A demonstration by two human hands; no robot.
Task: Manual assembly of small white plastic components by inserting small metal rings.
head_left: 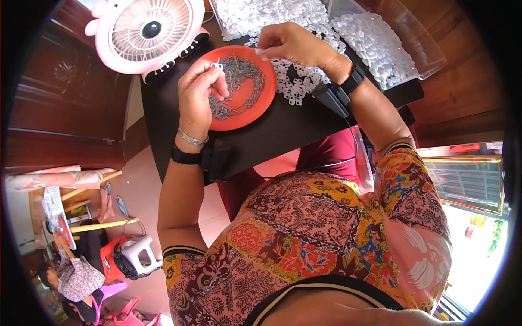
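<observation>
The left hand (pixel 200 98) pinches a small white plastic clip (pixel 217 66) between thumb and fingertips; directly beneath that pinch lies the round orange plastic plate (pixel 270 87), heaped with thin grey metal pins (pixel 239 81); the right hand (pixel 291 44) hovers just past the plate's far rim, fingertips pressed together on what seems a tiny white piece, too small to tell; under it spreads a pile of white plastic clips (pixel 293 81) on the dark table (pixel 283 130); beyond the left hand stands a pink fan (pixel 144 32).
</observation>
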